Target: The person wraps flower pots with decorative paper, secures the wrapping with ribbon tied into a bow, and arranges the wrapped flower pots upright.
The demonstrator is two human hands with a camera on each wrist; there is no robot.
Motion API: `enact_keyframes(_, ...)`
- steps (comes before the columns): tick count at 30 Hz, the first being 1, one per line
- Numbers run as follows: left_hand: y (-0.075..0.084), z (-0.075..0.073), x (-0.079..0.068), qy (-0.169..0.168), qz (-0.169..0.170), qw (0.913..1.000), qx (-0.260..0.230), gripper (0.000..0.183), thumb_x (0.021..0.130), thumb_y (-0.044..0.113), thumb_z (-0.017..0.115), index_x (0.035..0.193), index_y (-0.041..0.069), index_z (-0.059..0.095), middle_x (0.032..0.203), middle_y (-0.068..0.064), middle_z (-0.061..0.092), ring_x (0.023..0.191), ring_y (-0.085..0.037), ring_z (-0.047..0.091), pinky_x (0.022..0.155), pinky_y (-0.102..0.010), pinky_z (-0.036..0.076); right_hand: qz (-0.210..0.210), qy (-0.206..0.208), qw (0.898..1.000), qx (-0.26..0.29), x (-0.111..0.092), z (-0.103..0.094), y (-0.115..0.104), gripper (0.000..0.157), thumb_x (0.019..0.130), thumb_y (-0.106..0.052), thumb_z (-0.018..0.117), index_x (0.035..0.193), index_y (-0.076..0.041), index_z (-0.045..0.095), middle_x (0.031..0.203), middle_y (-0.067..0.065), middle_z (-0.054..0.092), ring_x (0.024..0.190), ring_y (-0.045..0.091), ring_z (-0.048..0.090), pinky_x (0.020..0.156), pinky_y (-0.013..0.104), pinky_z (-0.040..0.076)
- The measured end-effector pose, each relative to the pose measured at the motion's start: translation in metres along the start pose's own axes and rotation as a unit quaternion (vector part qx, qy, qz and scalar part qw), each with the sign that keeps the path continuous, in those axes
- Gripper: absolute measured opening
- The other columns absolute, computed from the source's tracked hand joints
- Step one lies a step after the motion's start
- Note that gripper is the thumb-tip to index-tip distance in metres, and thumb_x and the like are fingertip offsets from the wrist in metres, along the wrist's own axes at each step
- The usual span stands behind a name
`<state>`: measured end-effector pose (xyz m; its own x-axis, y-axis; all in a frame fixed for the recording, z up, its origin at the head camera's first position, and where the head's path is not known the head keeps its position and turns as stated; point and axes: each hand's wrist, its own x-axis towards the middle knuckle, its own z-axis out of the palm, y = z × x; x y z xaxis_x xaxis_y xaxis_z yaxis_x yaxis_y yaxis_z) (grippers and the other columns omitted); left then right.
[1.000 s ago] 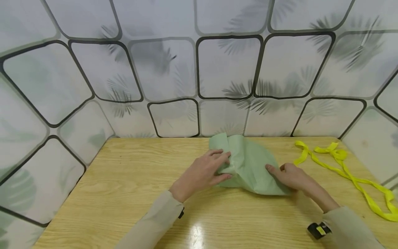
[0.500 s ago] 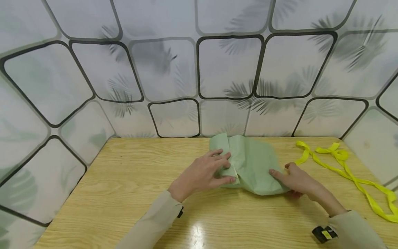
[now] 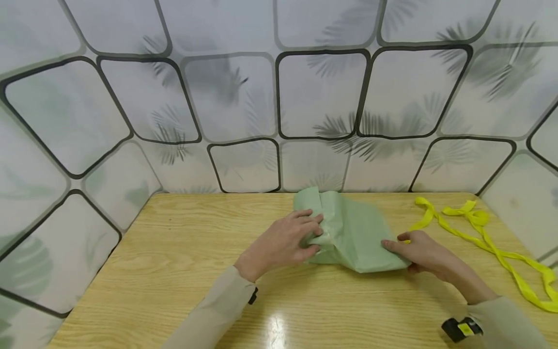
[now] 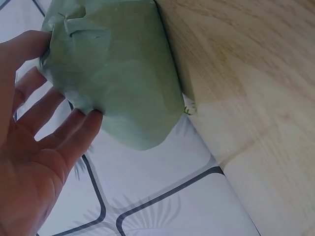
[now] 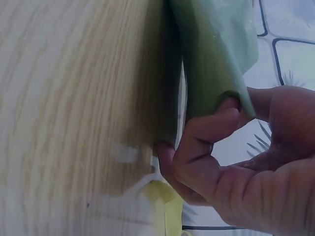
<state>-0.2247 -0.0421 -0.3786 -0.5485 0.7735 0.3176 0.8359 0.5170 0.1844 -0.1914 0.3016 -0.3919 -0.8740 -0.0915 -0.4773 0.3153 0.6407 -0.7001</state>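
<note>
A bundle of pale green wrapping paper (image 3: 364,235) lies creased and folded at the back of the table, its left part bulging. My left hand (image 3: 283,242) grips the left part with bent, spread fingers. In the left wrist view, the thumb and fingers (image 4: 81,130) touch the rounded paper package (image 4: 133,83) on one side. My right hand (image 3: 425,252) pinches the paper's loose right end. The right wrist view shows the thumb and a bent finger (image 5: 209,128) on either side of the raised paper edge (image 5: 211,69). What lies inside the paper is hidden.
A long yellow ribbon (image 3: 492,247) trails in loops along the right side of the wooden table (image 3: 183,271). Behind the table stands a patterned wall covering (image 3: 320,97), close to the paper's far edge.
My right hand has shifted slightly right along the paper's end. Under my left hand, a paper flap edge that lifted half a second ago lies folded down again.
</note>
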Motion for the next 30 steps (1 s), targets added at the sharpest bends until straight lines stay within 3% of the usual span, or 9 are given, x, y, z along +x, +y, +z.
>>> enact_keyframes(2,0.0,0.0,0.0,0.003,0.005,1.0,0.007,0.018,0.096,0.027,0.072,0.11,0.017,0.069,0.147,-0.008,0.06,0.14,-0.03,0.055,0.113,-0.039,0.049,0.005,-0.005,1.0,0.015,0.0,0.0,0.0,0.096,0.104,-0.059,0.047,0.148,0.023,0.023,0.107,0.016,0.058,0.069,0.014,0.05,0.06,0.03,0.053)
enact_keyframes(6,0.0,0.001,0.001,0.01,0.014,0.9997,0.015,0.018,0.095,0.027,0.075,0.108,0.017,0.067,0.144,-0.008,0.063,0.137,-0.031,0.057,0.112,-0.04,0.05,0.011,-0.009,0.999,0.029,0.001,0.002,0.0,0.094,0.103,-0.064,0.043,0.148,0.018,0.031,0.105,0.011,0.057,0.074,0.015,0.048,0.059,0.03,0.051)
enact_keyframes(9,0.0,0.001,0.003,0.014,0.015,0.9995,0.022,0.024,0.094,0.027,0.076,0.112,0.017,0.065,0.129,-0.002,0.071,0.134,-0.03,0.059,0.108,-0.04,0.053,-0.001,-0.001,0.999,0.034,0.003,0.003,0.001,0.091,0.105,-0.061,0.04,0.149,0.018,0.029,0.115,0.017,0.058,0.086,0.016,0.057,0.067,0.032,0.055)
enact_keyframes(13,0.001,0.0,0.005,0.013,0.013,0.9995,0.026,0.027,0.093,0.027,0.076,0.115,0.02,0.062,0.105,0.007,0.07,0.119,-0.023,0.065,0.091,-0.036,0.059,-0.033,0.015,0.998,0.054,0.007,0.007,0.002,0.083,0.11,-0.052,0.036,0.15,0.021,0.024,0.127,0.026,0.059,0.096,0.014,0.065,0.078,0.033,0.058)
enact_keyframes(16,0.002,-0.002,0.005,0.002,0.012,0.9994,0.033,0.026,0.095,0.027,0.075,0.119,0.023,0.065,0.119,0.004,0.073,0.121,-0.023,0.064,0.095,-0.037,0.058,-0.051,0.03,0.996,0.069,0.008,0.012,0.001,0.076,0.112,-0.044,0.033,0.151,0.021,0.022,0.131,0.026,0.058,0.096,0.011,0.064,0.079,0.031,0.057)
enact_keyframes(20,0.003,-0.003,0.005,-0.01,0.014,0.9984,0.053,0.029,0.096,0.029,0.073,0.125,0.024,0.07,0.141,-0.003,0.066,0.136,-0.028,0.057,0.113,-0.04,0.048,-0.07,0.047,0.991,0.108,0.007,0.017,-0.005,0.068,0.113,-0.037,0.031,0.152,0.018,0.022,0.123,0.018,0.064,0.092,0.01,0.066,0.077,0.03,0.058)
enact_keyframes(23,0.004,-0.004,0.005,-0.009,0.019,0.9979,0.062,0.028,0.096,0.029,0.073,0.123,0.024,0.072,0.139,-0.002,0.067,0.136,-0.027,0.057,0.114,-0.039,0.047,-0.078,0.042,0.979,0.182,0.009,0.019,-0.012,0.069,0.113,-0.037,0.033,0.154,0.016,0.02,0.11,0.006,0.068,0.088,0.009,0.069,0.075,0.031,0.061)
enact_keyframes(26,0.004,-0.003,0.005,-0.001,0.025,0.9976,0.065,0.026,0.096,0.028,0.073,0.121,0.023,0.073,0.137,-0.002,0.068,0.134,-0.026,0.059,0.115,-0.038,0.047,-0.061,0.023,0.959,0.277,0.011,0.018,-0.018,0.074,0.109,-0.044,0.043,0.155,0.01,0.021,0.103,-0.004,0.065,0.088,0.007,0.068,0.078,0.03,0.061)
enact_keyframes(30,0.004,-0.003,0.004,0.003,0.024,0.998,0.058,0.025,0.095,0.027,0.074,0.12,0.023,0.073,0.136,-0.002,0.068,0.134,-0.025,0.059,0.115,-0.037,0.046,-0.054,-0.009,0.929,0.365,0.012,0.017,-0.017,0.063,0.106,-0.046,0.052,0.15,-0.007,0.031,0.114,-0.008,0.058,0.1,0.006,0.063,0.087,0.029,0.058)
